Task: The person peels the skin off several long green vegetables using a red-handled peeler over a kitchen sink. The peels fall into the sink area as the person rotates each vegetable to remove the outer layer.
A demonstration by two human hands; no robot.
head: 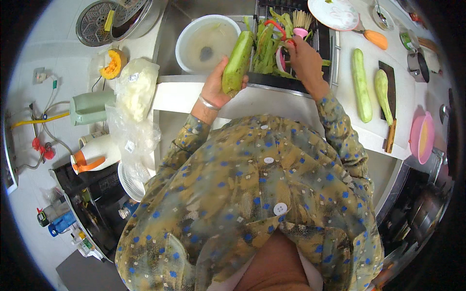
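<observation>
My left hand point(214, 83) grips a green squash point(237, 62), perhaps a zucchini, tilted upright beside a white basin. Part of its skin is pale and shiny, while darker mottled skin shows lower down. In my right hand point(307, 65) is a slim red tool point(277, 28), perhaps a peeler; my fingers hide part of it. That hand is over green peelings and leafy scraps point(267, 51) on a dark rack in the sink. The white basin point(178, 47) holds cloudy water. A bristle brush with a pink base point(300, 32) stands among the scraps.
On the right counter lie two pale green squashes point(362, 85) point(382, 91), the second on a cleaver point(389, 82) with a wooden handle point(391, 138). A plate point(333, 16), an orange vegetable point(376, 39) and a pink bowl point(418, 140) are there too. Leftward are cut pumpkin point(113, 64) and plastic bags point(136, 87).
</observation>
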